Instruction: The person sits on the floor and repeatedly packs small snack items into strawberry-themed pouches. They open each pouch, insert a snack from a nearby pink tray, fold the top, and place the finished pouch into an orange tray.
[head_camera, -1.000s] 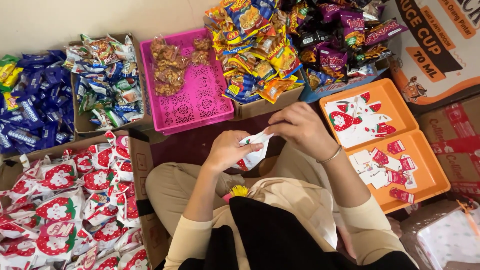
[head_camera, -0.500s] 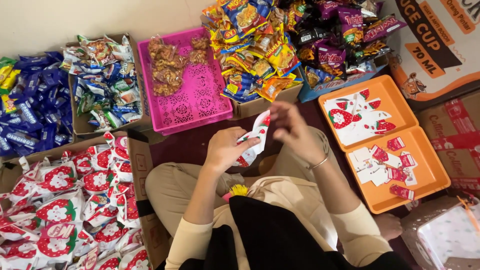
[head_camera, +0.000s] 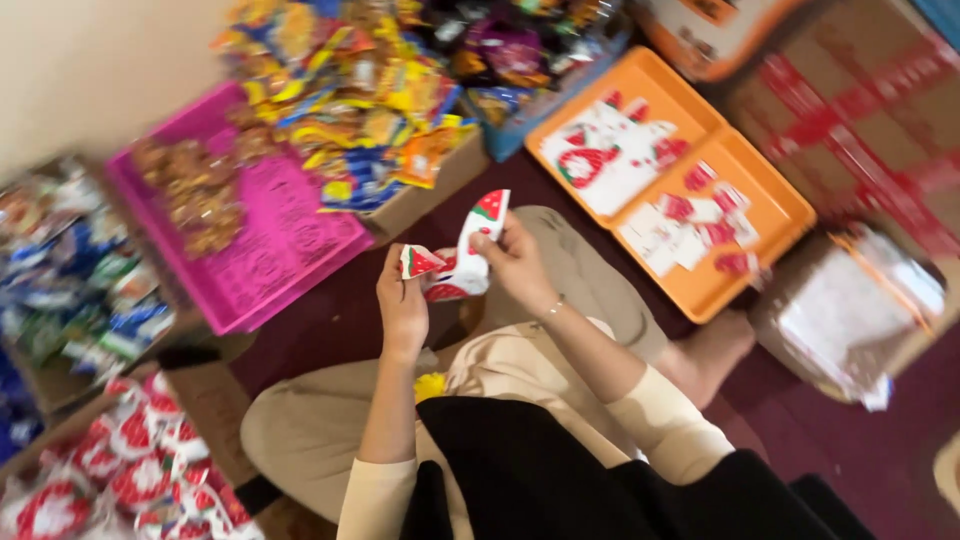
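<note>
While raised above the lap, small red-and-white printed paper packet (head_camera: 463, 262) pinched by both hands: left hand (head_camera: 402, 305) gripping lower left corner, right hand (head_camera: 515, 262) clamping right edge; long axis tilted up-right toward orange plastic tray (head_camera: 760, 200).

Cream long sleeves cover both arms to the wrists, under a black garment at six o'clock. Khaki-beige trousers. A thin bracelet circles the right hand's (head_camera: 515, 265) wrist; feet bare.

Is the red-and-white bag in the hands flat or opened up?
Opened up: the bag is spread between the left hand and right hand.
</note>
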